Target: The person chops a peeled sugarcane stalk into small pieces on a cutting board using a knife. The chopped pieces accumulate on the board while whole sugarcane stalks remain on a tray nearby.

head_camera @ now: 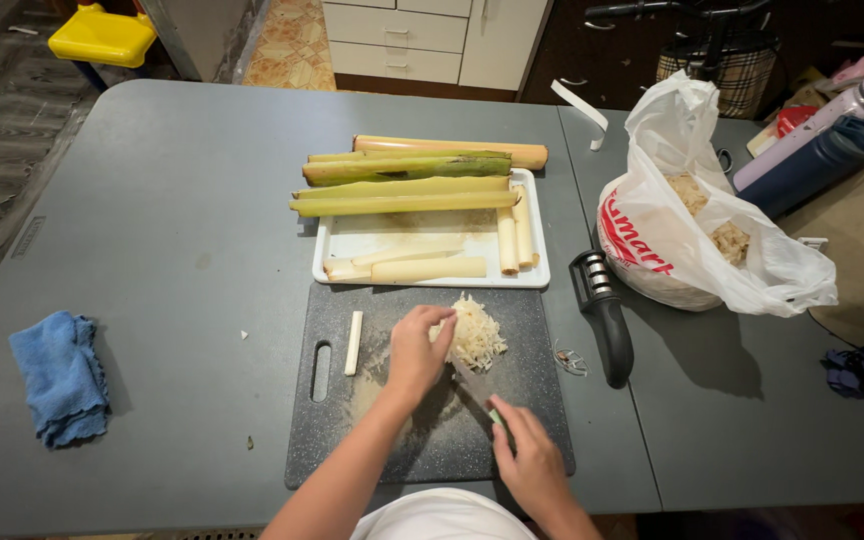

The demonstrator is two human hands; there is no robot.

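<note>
Left hand curled, fingers pressing the shredded pile; right hand gripping a knife beside them. Risk: blade nicking fingertips.

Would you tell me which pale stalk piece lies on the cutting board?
The thin stalk piece beside the cutting board's handle slot; the others rest on the white tray.

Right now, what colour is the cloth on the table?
Blue cloth, clearest in the head view.

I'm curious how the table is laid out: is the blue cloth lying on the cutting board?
No, the blue cloth lies on the grey table well to the left of the dark cutting board, apart from it.
</note>
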